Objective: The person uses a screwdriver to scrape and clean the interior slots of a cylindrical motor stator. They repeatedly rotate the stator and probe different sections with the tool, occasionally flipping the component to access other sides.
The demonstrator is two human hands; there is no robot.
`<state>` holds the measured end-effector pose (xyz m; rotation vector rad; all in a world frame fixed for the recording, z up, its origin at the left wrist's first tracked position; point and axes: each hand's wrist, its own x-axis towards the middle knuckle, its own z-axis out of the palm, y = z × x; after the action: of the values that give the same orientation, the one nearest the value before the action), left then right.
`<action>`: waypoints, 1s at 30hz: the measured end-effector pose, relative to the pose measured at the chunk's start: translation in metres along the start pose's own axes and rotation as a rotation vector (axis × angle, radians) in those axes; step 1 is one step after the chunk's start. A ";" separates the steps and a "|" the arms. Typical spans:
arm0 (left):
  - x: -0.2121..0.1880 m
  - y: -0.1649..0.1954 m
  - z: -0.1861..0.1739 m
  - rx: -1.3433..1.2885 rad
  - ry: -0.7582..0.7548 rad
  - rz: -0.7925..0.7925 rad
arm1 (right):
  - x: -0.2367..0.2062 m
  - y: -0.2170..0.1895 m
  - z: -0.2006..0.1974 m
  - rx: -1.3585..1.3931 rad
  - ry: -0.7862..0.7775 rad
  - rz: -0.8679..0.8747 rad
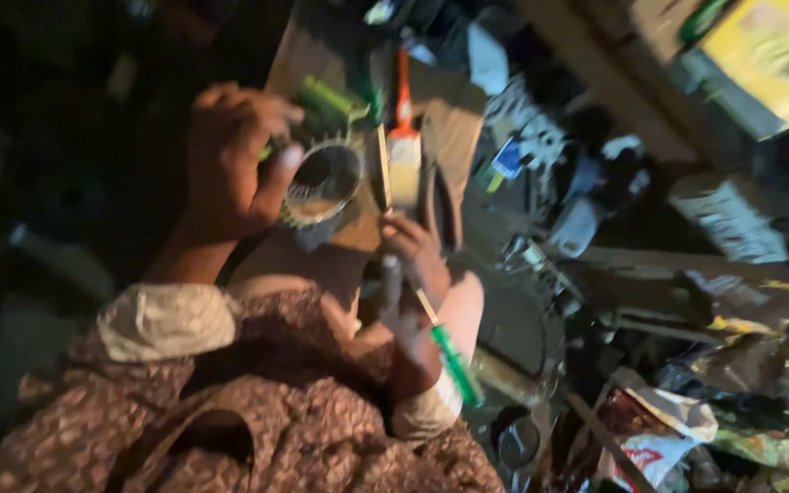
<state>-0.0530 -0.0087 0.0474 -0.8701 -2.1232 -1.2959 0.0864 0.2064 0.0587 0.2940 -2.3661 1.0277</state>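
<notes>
- Left hand (230, 164), curled tight around the toothed metal ring (321, 187), could lose it: the thumb alone covers the rim.
- Right hand (413, 251) pinches a green-handled tool (445, 351); in dim light, its tip could miss.

The toothed ring (321, 183) at upper centre looks like dull, greasy metal, and the sheet (449, 119) under it like matt brown cardboard. The green-handled tool (454, 365) at lower centre has a glossy plastic grip; the sleeves (166, 319) are soft patterned cloth, and the wrappers (659, 438) at lower right look like shiny crinkled plastic.

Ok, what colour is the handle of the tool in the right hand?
Green, on the screwdriver handle below the right hand; head view.
</notes>
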 end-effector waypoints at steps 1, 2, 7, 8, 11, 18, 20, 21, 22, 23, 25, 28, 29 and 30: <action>0.002 0.002 -0.001 -0.004 0.003 -0.007 | 0.005 -0.001 0.001 0.020 0.010 0.025; 0.005 0.003 -0.002 -0.005 0.004 -0.019 | 0.009 -0.002 0.003 0.045 0.015 0.053; 0.010 0.006 -0.003 -0.023 0.023 -0.027 | 0.020 -0.005 0.006 -0.102 -0.010 -0.042; 0.010 0.006 -0.002 -0.028 0.027 -0.027 | 0.021 -0.005 0.007 -0.123 -0.015 -0.057; 0.009 0.004 0.001 -0.032 0.034 -0.009 | 0.018 -0.005 0.005 -0.150 -0.029 -0.067; 0.007 0.002 0.003 -0.041 0.035 -0.011 | 0.014 -0.005 0.002 -0.118 -0.038 -0.041; 0.008 0.002 0.003 -0.037 0.031 -0.013 | 0.014 -0.005 0.003 -0.111 -0.037 -0.021; 0.008 0.002 0.003 -0.036 0.034 -0.011 | 0.014 -0.005 0.003 -0.109 -0.036 -0.010; 0.008 0.003 0.003 -0.036 0.036 -0.010 | 0.013 -0.005 0.003 -0.108 -0.030 -0.015; 0.009 0.003 0.003 -0.035 0.039 -0.010 | 0.013 -0.005 0.003 -0.107 -0.024 -0.019; 0.009 0.004 0.002 -0.034 0.033 -0.011 | 0.013 -0.004 0.004 -0.098 -0.015 -0.024; 0.010 0.006 0.001 -0.030 0.037 0.000 | 0.012 -0.004 0.004 -0.085 -0.010 -0.016; 0.011 0.006 0.000 -0.027 0.042 0.005 | 0.012 -0.005 0.004 -0.084 -0.015 -0.007; 0.011 0.007 0.000 -0.015 0.043 0.007 | 0.013 -0.005 0.004 -0.082 -0.019 0.000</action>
<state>-0.0547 -0.0036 0.0593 -0.8475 -2.0775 -1.3171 0.0763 0.2006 0.0665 0.2738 -2.4181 0.9290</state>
